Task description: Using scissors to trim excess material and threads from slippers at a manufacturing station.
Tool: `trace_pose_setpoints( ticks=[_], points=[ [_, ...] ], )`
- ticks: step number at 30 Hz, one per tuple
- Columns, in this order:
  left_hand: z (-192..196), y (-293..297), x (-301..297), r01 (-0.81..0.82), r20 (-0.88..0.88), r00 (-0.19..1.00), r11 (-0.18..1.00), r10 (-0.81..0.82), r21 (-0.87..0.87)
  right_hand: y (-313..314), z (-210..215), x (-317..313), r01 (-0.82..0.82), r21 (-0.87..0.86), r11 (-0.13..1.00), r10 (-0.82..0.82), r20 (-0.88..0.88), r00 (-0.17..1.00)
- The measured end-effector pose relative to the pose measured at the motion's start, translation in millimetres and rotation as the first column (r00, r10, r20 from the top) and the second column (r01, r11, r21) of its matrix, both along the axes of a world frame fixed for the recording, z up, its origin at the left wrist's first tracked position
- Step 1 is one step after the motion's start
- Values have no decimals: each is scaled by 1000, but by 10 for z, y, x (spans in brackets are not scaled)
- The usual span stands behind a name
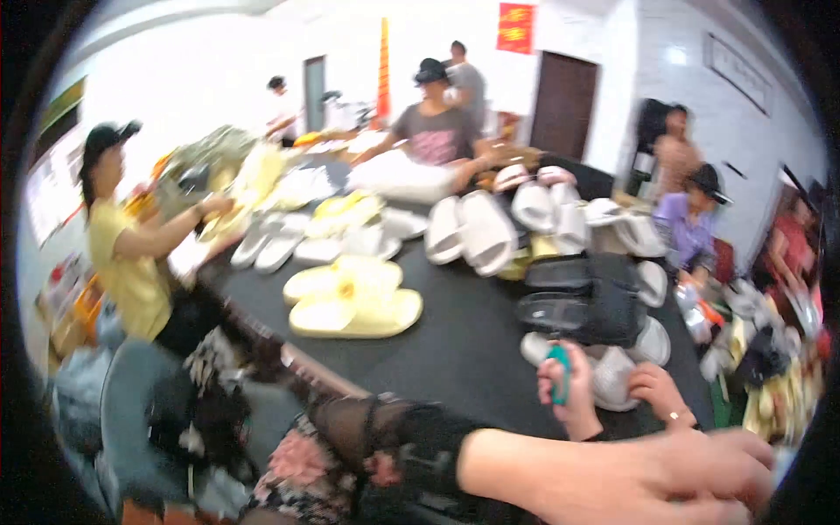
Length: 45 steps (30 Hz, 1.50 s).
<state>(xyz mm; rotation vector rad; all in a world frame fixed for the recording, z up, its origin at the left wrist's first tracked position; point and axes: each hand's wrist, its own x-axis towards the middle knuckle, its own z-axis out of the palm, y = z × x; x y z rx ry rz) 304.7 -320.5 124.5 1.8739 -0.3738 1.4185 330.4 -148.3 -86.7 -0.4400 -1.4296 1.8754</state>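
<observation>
My left forearm, in a sheer black sleeve, reaches rightward across the lower foreground. My left hand [691,468] is at its end, over the table's near right side; motion smears its fingers, and no object shows in it. Just beyond are two smaller hands, their arms mostly hidden behind mine, apparently another person's. One hand [579,394] is closed round a small green tool [559,374]. The other hand [661,392] rests against a pale grey slipper [615,378]. Black slippers [556,312] lie past them. I cannot make out my right hand.
A pair of yellow slippers [354,311] lies mid-table on the black tabletop [464,350], with white slippers [472,232] behind. A person in yellow [127,254] works at left, another person [433,127] across. A grey chair [144,429] stands lower left; piled slippers [770,350] lie right.
</observation>
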Motion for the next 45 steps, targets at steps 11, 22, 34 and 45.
trace_pose_setpoints(
  ticks=[11,22,34,45],
  points=[
    [-354,-35,-903,-414,-538,842,674,29,-612,26,-62,148,11,93,996,-14,34,999],
    [-818,97,-1815,-768,-687,641,308,344,-562,-68,111,124,-77,33,996,70,164,984],
    [-1396,8,-2598,-911,-812,354,-24,465,-412,-151,206,-34,-188,-136,973,219,273,937],
    [-1764,-287,-3669,-853,-659,-474,-489,584,180,-318,380,-240,-302,-107,947,319,377,869]
  ],
)
